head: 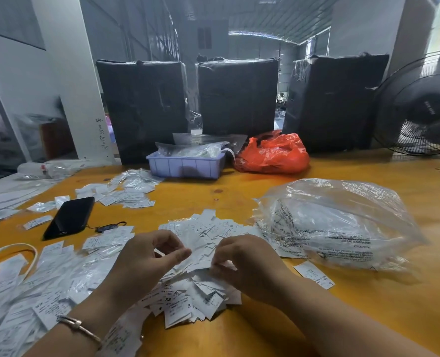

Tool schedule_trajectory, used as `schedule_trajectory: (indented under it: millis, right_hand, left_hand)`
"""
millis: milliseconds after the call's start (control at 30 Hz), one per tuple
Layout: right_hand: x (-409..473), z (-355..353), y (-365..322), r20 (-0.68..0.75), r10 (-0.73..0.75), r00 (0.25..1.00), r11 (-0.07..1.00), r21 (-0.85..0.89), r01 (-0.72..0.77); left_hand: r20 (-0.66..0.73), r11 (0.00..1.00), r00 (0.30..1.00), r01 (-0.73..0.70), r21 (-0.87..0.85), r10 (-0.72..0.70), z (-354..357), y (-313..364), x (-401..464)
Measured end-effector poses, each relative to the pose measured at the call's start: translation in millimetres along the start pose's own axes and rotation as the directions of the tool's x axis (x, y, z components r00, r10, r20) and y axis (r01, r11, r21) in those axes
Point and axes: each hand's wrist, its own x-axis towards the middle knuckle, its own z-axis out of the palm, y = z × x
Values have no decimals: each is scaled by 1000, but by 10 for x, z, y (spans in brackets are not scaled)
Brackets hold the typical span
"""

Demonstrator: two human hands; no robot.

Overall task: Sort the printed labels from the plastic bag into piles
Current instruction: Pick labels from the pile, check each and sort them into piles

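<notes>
A heap of small white printed labels (200, 238) lies in the middle of the orange table (368, 300), some marked S and XS. My left hand (146, 264) hovers over the heap with curled fingers, thumb stretched toward the right; whether it holds a label I cannot tell. My right hand (244, 261) pinches a label at the heap's top. A clear plastic bag (337, 222) with printed warnings, holding more labels, lies to the right. More label piles lie at the left (46, 287) and further back (126, 191).
A black phone (69, 217) lies left of centre. A lilac plastic tray (185, 164) and a red bag (273, 153) stand at the back, before three black wrapped bales (237, 96). A fan (419, 106) stands at the back right.
</notes>
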Motion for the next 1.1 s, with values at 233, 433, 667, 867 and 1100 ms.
schedule_trajectory:
  millis: [233,433,667,867,1100]
  right_hand:
    - [13,-29,-11,70,-72,995,993,-89,78]
    - [24,-50,15,79,21,997,995,100,-28]
    - [7,19,67,42,36,998,999,-12,-35]
    - [42,51,97,78,24,997,1000,-3,-24]
    - [40,45,119,59,57,997,995,80,-62]
  left_hand:
    - [4,1000,1000,10,1,-10,4,11,-2]
    - [2,1000,1000,20,14,-20,12,13,-7]
    - [8,1000,1000,21,19,-22,9,21,-11]
    - [17,999,1000,25,24,-25,8,37,-11]
    - [32,999,999,30,27,-31,10,37,-13]
